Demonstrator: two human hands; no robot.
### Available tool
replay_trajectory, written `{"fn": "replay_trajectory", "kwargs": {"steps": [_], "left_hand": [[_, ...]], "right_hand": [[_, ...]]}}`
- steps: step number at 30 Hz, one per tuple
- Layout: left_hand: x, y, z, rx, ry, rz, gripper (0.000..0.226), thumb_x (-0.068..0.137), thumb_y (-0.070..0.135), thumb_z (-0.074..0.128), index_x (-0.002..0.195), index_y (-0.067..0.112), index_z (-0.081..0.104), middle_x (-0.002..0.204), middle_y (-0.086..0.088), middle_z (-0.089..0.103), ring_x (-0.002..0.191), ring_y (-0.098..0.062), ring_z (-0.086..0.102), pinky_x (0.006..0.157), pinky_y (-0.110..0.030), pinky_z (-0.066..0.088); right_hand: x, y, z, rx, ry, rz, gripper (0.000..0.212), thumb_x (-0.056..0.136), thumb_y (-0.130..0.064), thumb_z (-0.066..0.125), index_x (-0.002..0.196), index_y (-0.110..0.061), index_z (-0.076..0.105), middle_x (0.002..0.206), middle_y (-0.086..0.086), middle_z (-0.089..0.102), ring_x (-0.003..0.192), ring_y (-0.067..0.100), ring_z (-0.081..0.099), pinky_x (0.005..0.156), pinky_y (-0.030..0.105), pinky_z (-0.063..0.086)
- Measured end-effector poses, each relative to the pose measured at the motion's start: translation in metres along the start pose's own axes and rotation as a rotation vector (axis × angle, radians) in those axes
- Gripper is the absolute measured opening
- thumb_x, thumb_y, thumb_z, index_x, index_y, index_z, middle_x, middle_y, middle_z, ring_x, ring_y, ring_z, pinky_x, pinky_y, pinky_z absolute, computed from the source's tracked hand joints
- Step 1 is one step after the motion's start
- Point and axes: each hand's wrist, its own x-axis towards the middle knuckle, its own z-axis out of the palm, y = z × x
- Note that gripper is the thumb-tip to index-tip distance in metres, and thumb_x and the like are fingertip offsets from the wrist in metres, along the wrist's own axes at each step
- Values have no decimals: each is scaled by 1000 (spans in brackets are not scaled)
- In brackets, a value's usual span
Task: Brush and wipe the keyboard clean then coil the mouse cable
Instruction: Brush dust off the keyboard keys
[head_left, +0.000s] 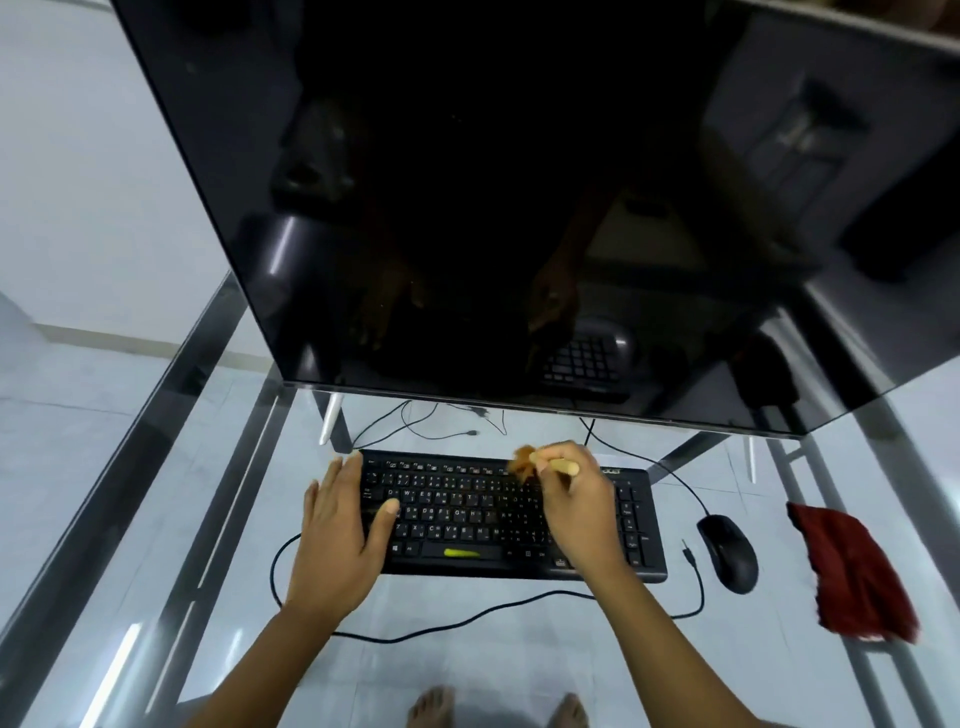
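Flat on the keyboard (511, 514), left hand (340, 535) steadies it; right hand (576, 504) grips the brush (524, 462). Brushing underway; cloth (852, 569) and uncoiled mouse (727, 553) wait right of it.

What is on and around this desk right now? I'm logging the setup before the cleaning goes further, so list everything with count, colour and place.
keyboard: one, black, centre of the desk, yellow mark on its spacebar
brush: one, pale handle, orange-brown bristles, on the keyboard's top rows
mouse: one, black, right of the keyboard
mouse cable: one, black, looping loose in front of the keyboard
cloth: one, dark red, far right of the desk
monitor: one, black, screen off, behind the keyboard
glass desk: one, clear top, metal frame
left hand: flat on the keyboard's left end
right hand: fingers closed on the brush
bare feet: two, under the desk
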Motion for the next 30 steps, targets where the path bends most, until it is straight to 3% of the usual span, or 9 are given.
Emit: {"fn": "replay_trajectory", "kwargs": {"steps": [4,7,9,11,15,18,22,26,30], "left_hand": [[13,21,12,109,-153,198,71,97,57,26,152,13,23,160,1,16,149,-7,-2,121,-36,0],[20,32,26,268,-302,311,75,95,63,12,154,16,18,162,3,2,147,-6,-13,120,-36,-9],[21,34,34,343,-351,337,77,93,62,3,155,16,12,162,5,-4,146,-6,-18,119,-38,-11],[22,32,40,364,-364,328,76,94,60,2,155,16,11,162,4,-3,146,-7,-17,119,-39,-11],[20,27,44,374,-348,330,72,97,56,8,154,13,18,162,1,7,148,-10,-8,118,-39,-8],[21,26,43,372,-363,337,71,97,55,9,154,13,17,162,2,5,148,-10,-8,118,-37,-9],[21,28,43,361,-353,322,70,98,54,11,153,12,22,161,1,12,148,-10,-3,118,-36,-9],[21,30,41,383,-390,300,75,93,57,0,155,15,13,162,4,2,147,-6,-13,118,-36,-12],[22,33,41,392,-400,285,83,89,61,-11,155,16,11,162,4,0,146,-6,-16,118,-36,-14]], "right_hand": [[-11,6,-1,-58,-229,-76,11,98,-8,54,93,-9,64,86,2,77,83,17,70,79,26,58],[-16,12,-6,36,33,21,13,93,-3,61,88,-13,67,87,-2,71,82,7,65,73,13,49],[-24,17,-9,68,10,21,13,95,-2,58,88,-10,66,86,2,73,81,11,68,77,16,53],[-33,19,-7,7,-128,17,13,97,-6,56,90,-12,65,87,5,76,82,20,71,80,30,58],[-40,25,-15,63,21,39,15,94,-5,59,92,-18,68,94,-3,72,88,12,68,81,26,55],[-44,28,-19,11,-192,25,16,97,-3,53,89,-12,64,87,2,76,80,20,70,78,32,59],[-45,31,-32,70,17,104,18,92,-2,59,85,-16,66,84,-4,72,74,8,66,70,23,53],[-53,30,-30,97,-283,149,17,96,-5,54,84,-14,62,75,-3,76,68,17,68,68,34,57],[-38,25,-29,105,79,146,17,94,-8,59,82,-19,63,75,-6,73,67,8,66,63,19,53]]}}
